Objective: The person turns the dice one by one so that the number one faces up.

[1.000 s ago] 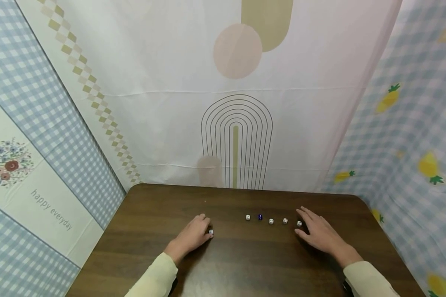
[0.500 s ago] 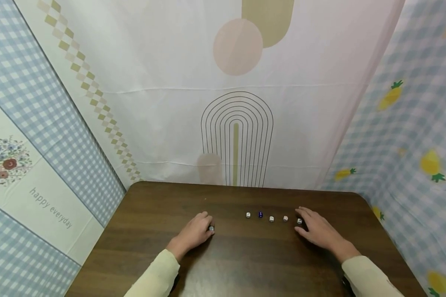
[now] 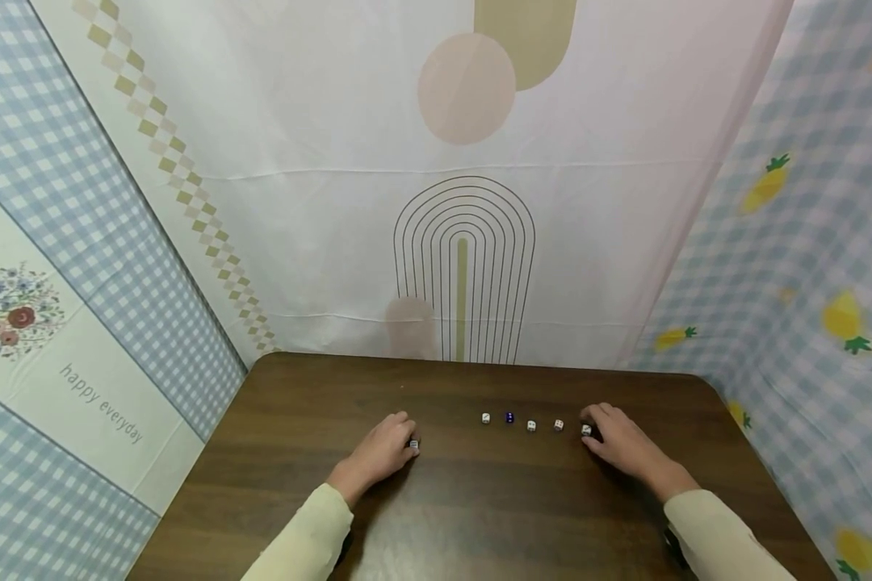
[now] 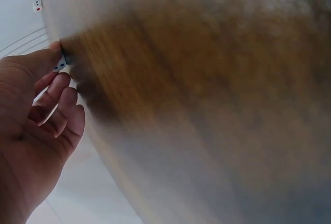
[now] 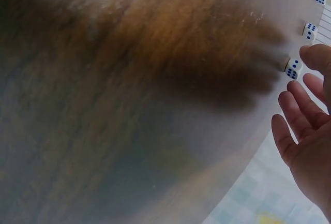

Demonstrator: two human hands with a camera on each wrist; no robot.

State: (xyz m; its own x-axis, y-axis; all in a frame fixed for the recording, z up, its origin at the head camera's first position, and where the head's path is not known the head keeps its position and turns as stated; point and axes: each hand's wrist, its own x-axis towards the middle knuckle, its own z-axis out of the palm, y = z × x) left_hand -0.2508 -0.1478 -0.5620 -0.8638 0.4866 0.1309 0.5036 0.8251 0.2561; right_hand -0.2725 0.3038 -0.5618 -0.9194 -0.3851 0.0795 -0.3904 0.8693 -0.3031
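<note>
While a white cloth point(image 3: 320, 250) is hanging beyond the fingertips, a dark brown table point(image 3: 472, 508) is spreading beneath both hands, and pale sleeves point(image 3: 307, 528) are covering the forearms behind the fingers. The person's left hand point(image 3: 381, 449) is pinching a spotted die point(image 4: 60, 64) between thumb and forefinger, which are partly hiding it; whether it is touching the tabletop cannot be told. That hand's other fingers are curving loosely beside the grasp. The right hand point(image 3: 625, 444) is framing a white die point(image 5: 292, 69), thumb on its near side and forefinger beyond it, only narrowly parted; whether they are touching it cannot be told. The remaining fingers are bending slightly and standing a little apart. Both wrists are angling inward, pointing the fingertips toward the table's middle. Between the hands, nearer the right fingertips, four more are lying in a loose row: leftward from those fingertips, a second white die point(image 3: 558, 425), a third white die point(image 3: 531, 426), a blue die point(image 3: 509, 417) and a fourth white die point(image 3: 486, 418).
</note>
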